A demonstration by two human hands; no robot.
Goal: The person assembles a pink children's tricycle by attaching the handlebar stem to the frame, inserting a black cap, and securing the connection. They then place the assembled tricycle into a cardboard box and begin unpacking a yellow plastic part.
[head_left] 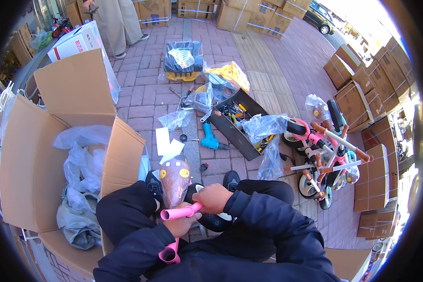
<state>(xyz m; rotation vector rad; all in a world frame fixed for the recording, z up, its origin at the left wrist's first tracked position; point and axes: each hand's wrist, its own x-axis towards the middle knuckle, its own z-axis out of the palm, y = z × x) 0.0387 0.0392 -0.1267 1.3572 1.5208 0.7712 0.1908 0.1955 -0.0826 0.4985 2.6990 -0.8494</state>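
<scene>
A pink tubular child's bike frame (176, 213) lies across my lap, one open tube end pointing left and another opening lower down. My left hand (181, 227) is wrapped round it below the upper tube. Closed at that tube's right end is my right hand (212, 198), its fingertips partly hidden. Just under my right hand is a black wheel (212, 222) with a white rim, between my legs. Beyond my left hand stands a brown, plastic-wrapped animal-head piece (175, 181) with yellow eyes.
An open carton (28, 174) with plastic wrap stands left. Ahead lie a teal cordless drill (212, 138), a metal toolbox (237, 134), white papers (163, 141) and a wrapped black-and-yellow case (183, 61). Small pink-and-white bikes (326, 157) cluster right. Cartons (371, 183) line the edge; a person (115, 23) stands far left.
</scene>
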